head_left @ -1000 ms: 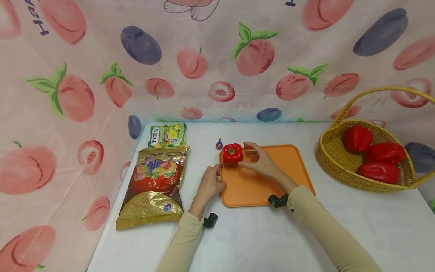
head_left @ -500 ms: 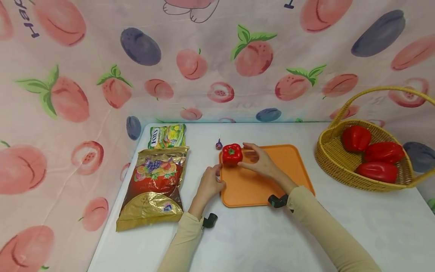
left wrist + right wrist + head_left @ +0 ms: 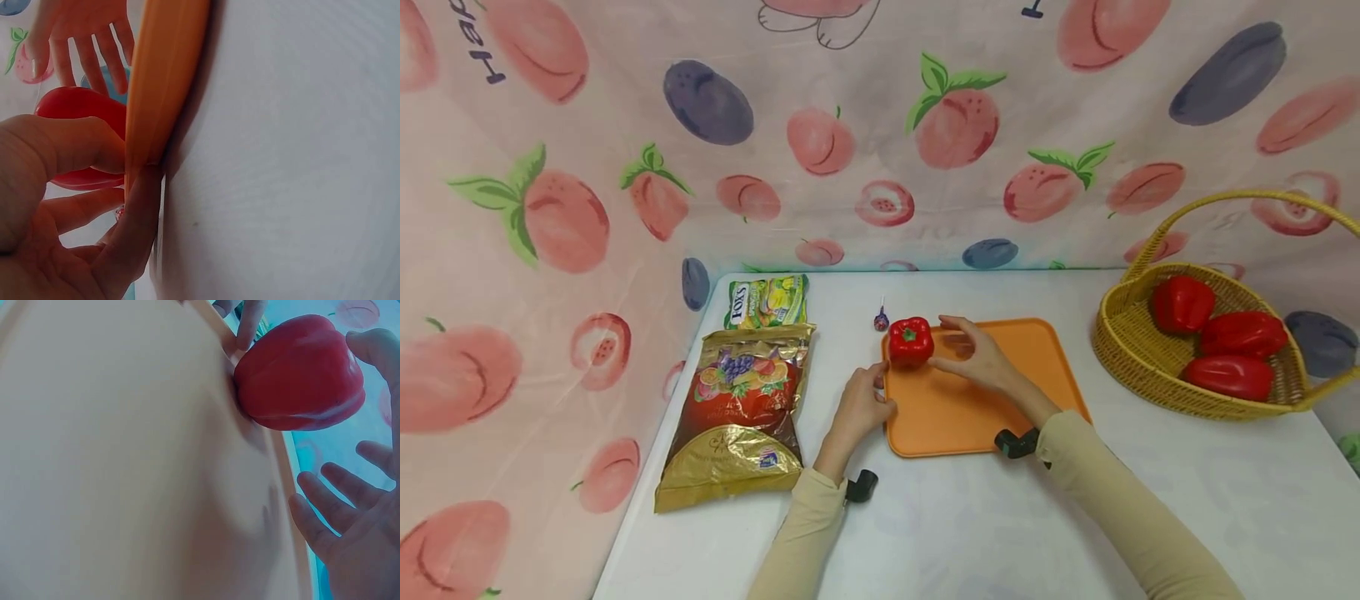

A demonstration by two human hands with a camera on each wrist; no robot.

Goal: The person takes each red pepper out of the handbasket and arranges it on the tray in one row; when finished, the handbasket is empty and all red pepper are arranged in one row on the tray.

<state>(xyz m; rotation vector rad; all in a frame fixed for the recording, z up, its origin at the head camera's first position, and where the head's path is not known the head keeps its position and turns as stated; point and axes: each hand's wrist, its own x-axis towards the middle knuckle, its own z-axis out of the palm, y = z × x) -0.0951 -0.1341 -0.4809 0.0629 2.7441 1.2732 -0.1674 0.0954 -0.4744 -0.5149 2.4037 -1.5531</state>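
Pinching the flat orange rectangular tray [image 3: 992, 417] by its 9 o'clock rim with the left hand [image 3: 859, 404], thumb and finger on opposite faces of the edge. Holding the right hand [image 3: 981, 364] wide, thumb and fingers spread apart, just beside the shiny red bell pepper [image 3: 911, 342], at its 3 o'clock; cannot tell about contact at the thumb tip. Can see the pepper sitting on the tray's 10 o'clock corner, green stem upward. At the pepper's 11 o'clock, on the white table [image 3: 925, 533], can see a small purple-wrapped lollipop [image 3: 881, 319], stick toward 12. At the tray's 9 o'clock, well apart, can see a large red, brown and gold fruit-printed bag [image 3: 737, 417], with a small green FOX'S packet [image 3: 767, 302] touching or just beyond its far end, toward 12 to 1. Before the tray's 3 o'clock, can see a yellow woven basket [image 3: 1123, 354] holding three red bell peppers [image 3: 1240, 335].
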